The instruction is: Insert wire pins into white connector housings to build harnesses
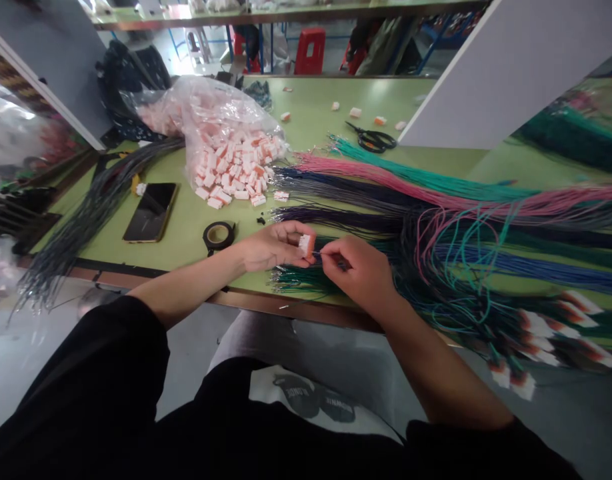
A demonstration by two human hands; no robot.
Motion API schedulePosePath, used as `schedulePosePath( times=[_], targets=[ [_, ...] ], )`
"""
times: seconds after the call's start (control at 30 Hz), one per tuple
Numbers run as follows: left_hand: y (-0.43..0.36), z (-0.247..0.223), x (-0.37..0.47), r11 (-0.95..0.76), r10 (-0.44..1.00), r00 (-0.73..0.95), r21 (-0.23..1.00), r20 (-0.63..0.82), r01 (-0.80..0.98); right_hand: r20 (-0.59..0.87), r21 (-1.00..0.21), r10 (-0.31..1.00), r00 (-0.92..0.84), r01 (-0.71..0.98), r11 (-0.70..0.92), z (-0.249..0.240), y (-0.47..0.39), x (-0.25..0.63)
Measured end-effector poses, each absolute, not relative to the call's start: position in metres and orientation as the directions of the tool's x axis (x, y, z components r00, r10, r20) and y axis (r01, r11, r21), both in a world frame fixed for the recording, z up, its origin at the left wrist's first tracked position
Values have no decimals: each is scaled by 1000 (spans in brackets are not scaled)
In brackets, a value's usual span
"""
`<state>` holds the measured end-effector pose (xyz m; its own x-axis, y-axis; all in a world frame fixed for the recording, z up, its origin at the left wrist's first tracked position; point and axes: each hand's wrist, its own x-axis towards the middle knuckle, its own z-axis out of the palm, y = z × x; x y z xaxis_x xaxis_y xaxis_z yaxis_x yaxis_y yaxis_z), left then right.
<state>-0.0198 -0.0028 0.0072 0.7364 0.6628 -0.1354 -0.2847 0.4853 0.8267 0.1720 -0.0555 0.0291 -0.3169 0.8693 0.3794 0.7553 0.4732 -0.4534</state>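
A white and orange connector (307,245) is held between the thumb and fingers of my left hand (275,247). Just right of it, my right hand (359,270) pinches a thin wire (317,253) whose end is at the connector's orange side; whether it is inserted cannot be made out. Bundles of dark, pink (376,175) and teal wires (411,167) lie behind and to the right of my hands. Green wire ends (286,279) lie beneath them. Behind my left hand, many similar connectors (236,167) spill from a clear plastic bag (211,107).
Black tape (219,236) and a phone (151,212) lie on the green table (186,247) at left, beside a grey wire bundle (106,180). Black scissors (371,139) are at the back. Wired connectors (541,333) sit at right. White partitions (511,67) rise on both sides.
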Motion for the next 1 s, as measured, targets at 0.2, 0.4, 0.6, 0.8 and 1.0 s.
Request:
schedulePosePath(
  times=[0.2,0.4,0.6,0.8,1.0],
  targets=[
    [-5,9,-21,549,627,744,809,-232,-211,431,-298,789,-438,757,582,18,-53,173],
    [-5,7,-19,635,559,785,746,-267,-199,480,-291,749,-456,722,627,13,-56,171],
    [-4,8,-19,630,562,775,756,-288,-176,405,-466,871,-279,757,459,21,-60,170],
    [-7,6,-18,603,595,754,775,-279,-189,382,-469,880,-283,761,449,20,-62,168],
    [-10,3,-14,567,646,703,803,-298,-181,303,-455,873,-381,747,485,15,-56,169]
  ],
)
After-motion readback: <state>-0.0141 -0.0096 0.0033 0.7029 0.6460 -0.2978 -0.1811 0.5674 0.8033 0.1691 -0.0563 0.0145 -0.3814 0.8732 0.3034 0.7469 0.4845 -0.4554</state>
